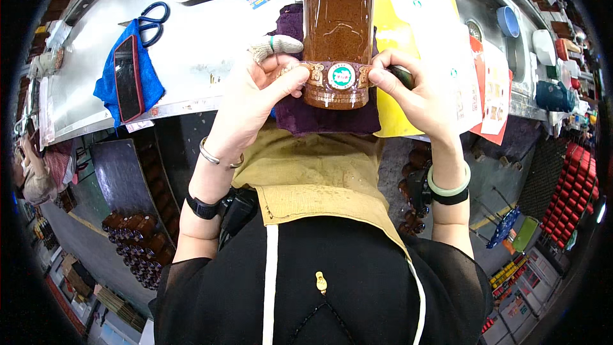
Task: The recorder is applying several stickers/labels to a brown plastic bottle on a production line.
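Note:
A glossy brown bottle (338, 22) lies in front of me on a dark purple cloth (319, 122), its base toward me. Around its lower part runs a brown and gold label (325, 82) with a round white and green emblem. My left hand (265, 83) presses the label's left end with the thumb, fingers curled behind; a knitted finger sleeve (281, 45) covers one finger. At the label's right end, my right hand (412, 86) is closed with its thumb on the label. A small dark green object (402, 76), its kind unclear, sits within those right fingers.
Left on the metal table (211, 45) are scissors (153, 23) and a red-cased phone (129, 79) on a blue cloth (148, 76). Yellow sheeting (391, 112), white sheets (447, 57) and red paper (501, 107) lie right. Brown bottles (137, 243) stand below left; another person (35, 172) is far left.

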Action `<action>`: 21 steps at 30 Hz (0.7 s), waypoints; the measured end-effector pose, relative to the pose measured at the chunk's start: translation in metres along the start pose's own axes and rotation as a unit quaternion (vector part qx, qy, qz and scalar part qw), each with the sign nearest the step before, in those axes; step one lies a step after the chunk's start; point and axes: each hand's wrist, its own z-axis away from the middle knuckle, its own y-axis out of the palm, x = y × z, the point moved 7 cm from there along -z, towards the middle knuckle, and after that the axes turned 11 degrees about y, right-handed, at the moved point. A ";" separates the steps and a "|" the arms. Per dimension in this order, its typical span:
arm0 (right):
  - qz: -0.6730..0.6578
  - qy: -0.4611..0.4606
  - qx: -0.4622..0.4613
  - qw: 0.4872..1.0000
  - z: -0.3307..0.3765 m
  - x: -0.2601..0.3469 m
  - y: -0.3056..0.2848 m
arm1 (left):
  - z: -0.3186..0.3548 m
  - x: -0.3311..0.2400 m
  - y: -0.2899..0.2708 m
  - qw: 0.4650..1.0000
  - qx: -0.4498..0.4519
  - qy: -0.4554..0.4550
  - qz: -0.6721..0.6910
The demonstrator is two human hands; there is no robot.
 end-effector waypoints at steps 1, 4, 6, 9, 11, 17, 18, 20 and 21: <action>-0.001 0.003 0.000 1.000 0.000 0.000 0.000 | 0.000 0.000 0.000 1.000 -0.001 -0.002 -0.007; -0.004 0.007 -0.004 1.000 0.000 0.000 0.000 | 0.001 0.001 0.000 1.000 0.000 -0.007 -0.029; -0.005 0.005 -0.011 1.000 0.001 0.000 0.000 | 0.000 0.002 0.000 0.999 0.007 -0.012 -0.042; -0.007 0.002 -0.012 1.000 0.000 -0.002 0.001 | 0.000 0.003 -0.001 0.999 0.008 -0.005 -0.040; -0.009 0.008 -0.006 1.000 0.000 0.000 0.001 | 0.000 0.002 0.000 0.999 0.011 -0.015 -0.046; -0.037 0.009 0.005 0.999 -0.001 -0.003 0.001 | 0.002 0.000 0.001 0.999 -0.012 -0.002 -0.037; -0.045 0.007 0.007 0.999 -0.001 -0.003 0.002 | 0.002 0.000 0.001 0.999 -0.020 -0.001 -0.030; -0.053 0.007 0.004 0.999 -0.001 -0.004 0.002 | 0.001 0.002 0.000 1.000 -0.003 -0.006 -0.021; -0.056 0.007 0.002 0.998 0.000 -0.004 0.002 | 0.001 0.003 0.000 1.000 0.006 -0.009 -0.017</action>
